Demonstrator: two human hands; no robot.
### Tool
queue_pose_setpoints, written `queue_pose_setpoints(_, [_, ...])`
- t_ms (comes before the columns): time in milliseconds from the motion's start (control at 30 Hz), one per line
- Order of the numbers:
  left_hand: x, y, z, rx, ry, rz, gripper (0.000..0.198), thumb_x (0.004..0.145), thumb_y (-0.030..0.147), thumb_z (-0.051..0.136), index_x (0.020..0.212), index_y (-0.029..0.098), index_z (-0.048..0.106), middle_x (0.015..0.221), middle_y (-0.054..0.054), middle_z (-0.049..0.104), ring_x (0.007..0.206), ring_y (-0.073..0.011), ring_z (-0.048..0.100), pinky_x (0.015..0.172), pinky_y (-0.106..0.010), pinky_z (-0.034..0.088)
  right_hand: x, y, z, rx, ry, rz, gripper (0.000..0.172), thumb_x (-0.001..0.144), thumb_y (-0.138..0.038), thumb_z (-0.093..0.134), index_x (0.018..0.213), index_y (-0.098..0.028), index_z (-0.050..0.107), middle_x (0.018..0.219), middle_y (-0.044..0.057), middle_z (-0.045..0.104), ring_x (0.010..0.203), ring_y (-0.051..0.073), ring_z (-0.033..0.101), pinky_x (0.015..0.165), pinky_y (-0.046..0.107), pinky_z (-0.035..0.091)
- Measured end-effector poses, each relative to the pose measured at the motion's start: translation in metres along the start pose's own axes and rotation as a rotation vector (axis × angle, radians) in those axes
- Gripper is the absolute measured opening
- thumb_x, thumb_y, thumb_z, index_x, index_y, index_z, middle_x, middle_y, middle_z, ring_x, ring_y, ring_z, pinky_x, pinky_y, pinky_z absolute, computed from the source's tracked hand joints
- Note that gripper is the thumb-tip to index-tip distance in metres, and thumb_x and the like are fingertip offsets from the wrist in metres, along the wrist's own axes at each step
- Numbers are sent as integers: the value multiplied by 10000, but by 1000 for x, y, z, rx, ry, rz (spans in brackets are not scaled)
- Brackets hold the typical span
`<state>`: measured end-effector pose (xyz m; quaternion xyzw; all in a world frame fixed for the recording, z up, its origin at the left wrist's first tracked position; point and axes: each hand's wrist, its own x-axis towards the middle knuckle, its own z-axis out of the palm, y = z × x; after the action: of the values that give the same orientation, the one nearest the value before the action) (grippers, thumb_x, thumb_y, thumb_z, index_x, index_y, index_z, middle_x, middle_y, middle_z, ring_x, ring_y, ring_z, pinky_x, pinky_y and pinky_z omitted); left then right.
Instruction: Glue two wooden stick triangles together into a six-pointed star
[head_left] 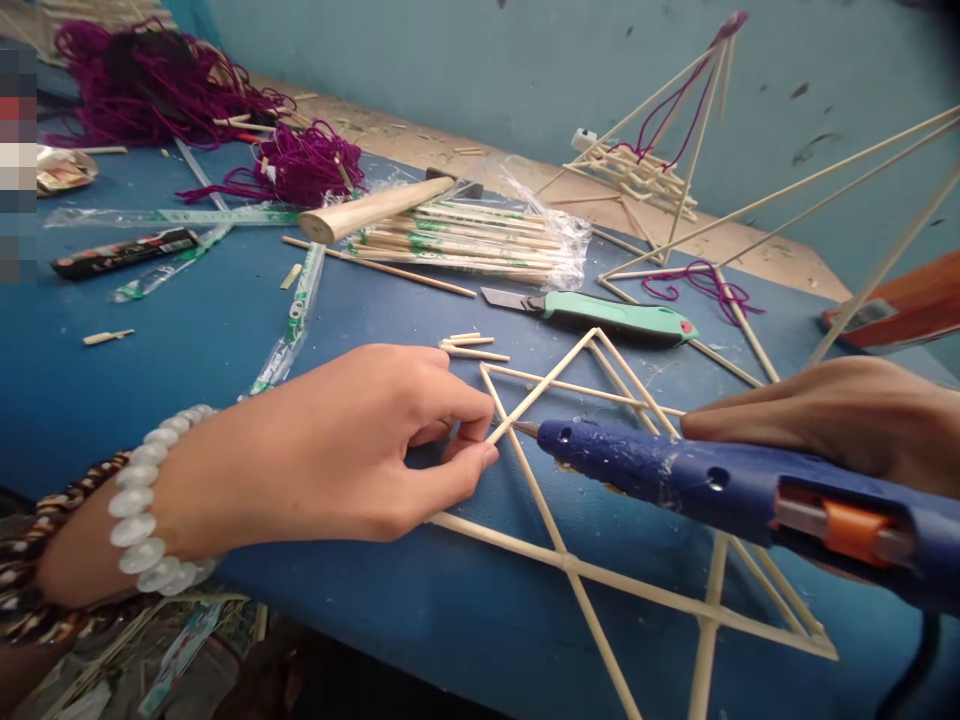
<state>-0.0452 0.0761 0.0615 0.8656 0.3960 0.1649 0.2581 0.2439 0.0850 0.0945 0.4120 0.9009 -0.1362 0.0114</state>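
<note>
My left hand (pixel 405 440), with beads at the wrist, pinches the end of a thin wooden stick (pixel 551 378) between thumb and fingers. That stick crosses another at a joint in a star-like frame of sticks (pixel 637 585) on the blue table (pixel 367 610). From the right edge, my right hand (pixel 847 420) grips a blue hot glue gun (pixel 667 470) with an orange part showing in its side. Its metal nozzle meets the crossing just beside my left fingertips. Part of my right hand is hidden behind the gun.
Beyond the frame lie a green utility knife (pixel 619 316) with its blade out, short stick pieces (pixel 476 350), a plastic-wrapped stick bundle (pixel 457 240) and a wooden-handled hammer (pixel 375 208). Purple yarn (pixel 307 165) is heaped behind. A tall stick structure (pixel 705 140) stands back right.
</note>
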Motion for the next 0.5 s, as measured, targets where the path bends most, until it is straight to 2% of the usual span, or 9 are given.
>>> queue_pose_setpoints(133, [-1, -1, 0, 17, -4, 26, 335, 912, 250, 552, 593, 199, 462, 552, 36, 504, 574, -110, 445, 605, -253, 382, 5, -4, -12, 110, -84, -32, 307, 921, -229, 481, 631, -234, 380, 561, -6, 465, 488, 142, 419, 488, 306, 319])
queue_pose_setpoints(300, [-2, -2, 0, 19, 10, 43, 332, 915, 229, 570, 599, 194, 473, 542, 45, 485, 579, -107, 444, 655, -247, 393, 11, -2, -22, 83, -145, -49, 245, 917, -225, 493, 674, -242, 508, 589, -17, 529, 507, 133, 461, 509, 283, 391])
queue_pose_setpoints(500, [-4, -2, -1, 14, 6, 36, 315, 919, 231, 580, 612, 192, 525, 565, 40, 513, 584, -110, 445, 668, -249, 399, 21, 7, -21, 112, -168, -96, 335, 882, -312, 544, 586, -230, 409, 496, -41, 421, 431, 104, 344, 402, 261, 289])
